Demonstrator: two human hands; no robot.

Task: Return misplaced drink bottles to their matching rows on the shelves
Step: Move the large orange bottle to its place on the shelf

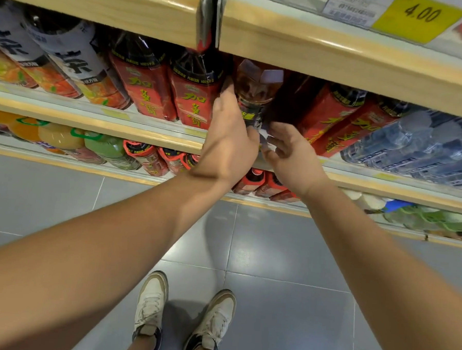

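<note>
While the left hand grips the odd dark-labelled bottle, upright between red-labelled bottles on the middle shelf, the right hand hovers loose-fingered beside its base

Head-worn wide-angle camera looks forward and steeply down at shop shelves.
In this single view the lens sits close to the shelf fronts, whose edges bow across the upper frame; the wearer's arms enter from the bottom corners toward mid-frame, and the grey tiled floor and shoes lie directly below, bottom centre.
</note>
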